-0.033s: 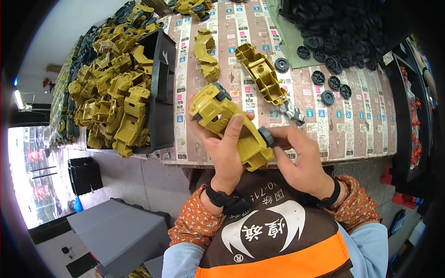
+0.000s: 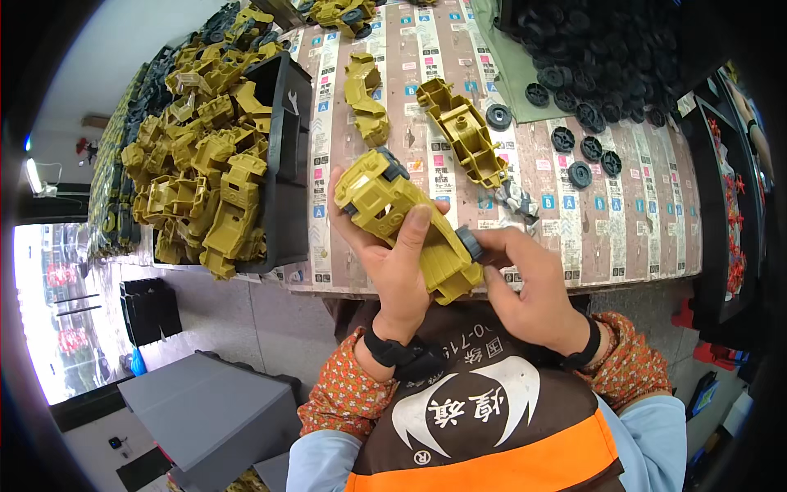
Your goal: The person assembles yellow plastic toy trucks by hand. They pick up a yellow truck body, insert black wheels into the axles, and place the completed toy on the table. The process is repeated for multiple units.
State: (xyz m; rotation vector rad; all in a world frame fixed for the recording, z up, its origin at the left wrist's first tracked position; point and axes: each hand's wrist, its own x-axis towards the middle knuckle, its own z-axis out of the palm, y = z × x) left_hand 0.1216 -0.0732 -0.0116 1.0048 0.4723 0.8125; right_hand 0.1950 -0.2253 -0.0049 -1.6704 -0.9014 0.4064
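Observation:
My left hand (image 2: 398, 266) is wrapped round a mustard-yellow toy truck (image 2: 393, 209), thumb laid along its side, just above the table's near edge. One dark wheel (image 2: 395, 164) sits at the truck's far end. At its near right side, the fingers of my right hand (image 2: 529, 287) close on another dark wheel (image 2: 469, 243), which touches the truck body. Whether that wheel is fully seated I cannot tell. Beyond the truck lie a yellow truck body (image 2: 463, 131), open side up, and a smaller yellow part (image 2: 365, 98). Loose dark wheels (image 2: 580, 173) are scattered to the right.
A black crate (image 2: 287, 164) heaped with yellow truck parts (image 2: 201, 164) stands at the left. At the far right rises a big pile of dark wheels (image 2: 594, 57). A small clump of grey-white pieces (image 2: 516, 201) lies on the table (image 2: 656, 238). A grey box (image 2: 217, 410) stands lower left.

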